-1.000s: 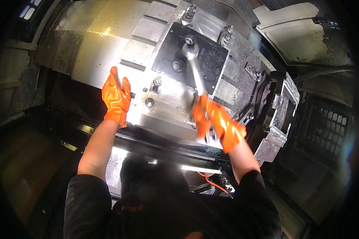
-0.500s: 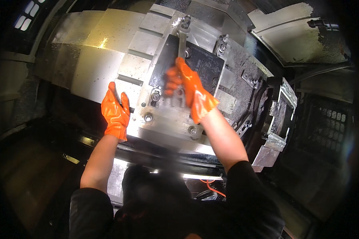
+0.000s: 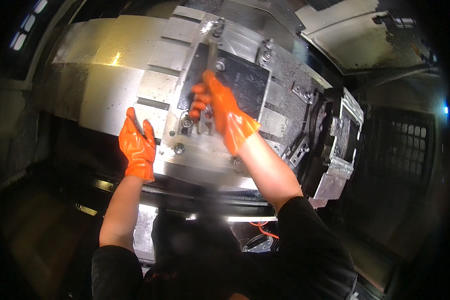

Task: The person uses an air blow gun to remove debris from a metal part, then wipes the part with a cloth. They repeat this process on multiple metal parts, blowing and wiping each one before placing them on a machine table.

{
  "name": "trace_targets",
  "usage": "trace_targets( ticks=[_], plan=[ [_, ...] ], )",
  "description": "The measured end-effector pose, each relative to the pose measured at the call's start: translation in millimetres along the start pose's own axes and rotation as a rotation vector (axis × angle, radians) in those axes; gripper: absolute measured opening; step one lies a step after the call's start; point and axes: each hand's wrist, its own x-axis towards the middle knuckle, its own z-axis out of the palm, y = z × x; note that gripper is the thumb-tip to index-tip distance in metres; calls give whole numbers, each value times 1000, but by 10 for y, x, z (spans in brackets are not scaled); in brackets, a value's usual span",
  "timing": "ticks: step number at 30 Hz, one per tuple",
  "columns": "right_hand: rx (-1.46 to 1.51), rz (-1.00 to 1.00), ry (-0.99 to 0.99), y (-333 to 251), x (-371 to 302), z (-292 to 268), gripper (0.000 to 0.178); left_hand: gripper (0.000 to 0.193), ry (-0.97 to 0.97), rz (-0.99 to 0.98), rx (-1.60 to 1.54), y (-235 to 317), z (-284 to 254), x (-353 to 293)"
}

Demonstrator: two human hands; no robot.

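Note:
My right hand (image 3: 220,105), in an orange rubber glove, is closed around a metal wrench (image 3: 212,56). The wrench's far end reaches a bolt and nut (image 3: 217,31) at the top of the fixture plate (image 3: 210,156); blur hides how it sits there. Beneath this hand lies a dark rectangular block (image 3: 242,82) clamped on the plate. To the left, my left hand (image 3: 137,150), gloved in orange too, rests with fingers stretched at the near edge of the slotted metal table (image 3: 157,92). It holds nothing.
More clamp bolts (image 3: 266,51) stand along the plate's right side, and another clamp (image 3: 302,94) sits farther right. Overlapping metal covers (image 3: 107,90) extend left. A bulky metal housing (image 3: 342,142) rises at the right, and an orange cable (image 3: 267,231) runs below.
The whole view has shifted, so the fixture appears slightly further left. My right hand is still around the wrench, and my left hand still rests by the table edge.

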Motion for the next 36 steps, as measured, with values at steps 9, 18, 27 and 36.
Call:
trace_targets(
  ticks=[9,18,27,36],
  plan=[
    [4,-12,-61,-66,-544,-1627,52,53,-69,113,199,199,-144,29],
    [-66,64,-112,-307,-292,-1975,51,53,-93,129,261,223,-157,22],
    [107,6,-71,-199,-349,-1628,44,53,-130,98,212,284,-181,34],
    [-917,34,242,-165,-901,-1431,48,50,-80,170,277,197,-172,19]
  ],
)
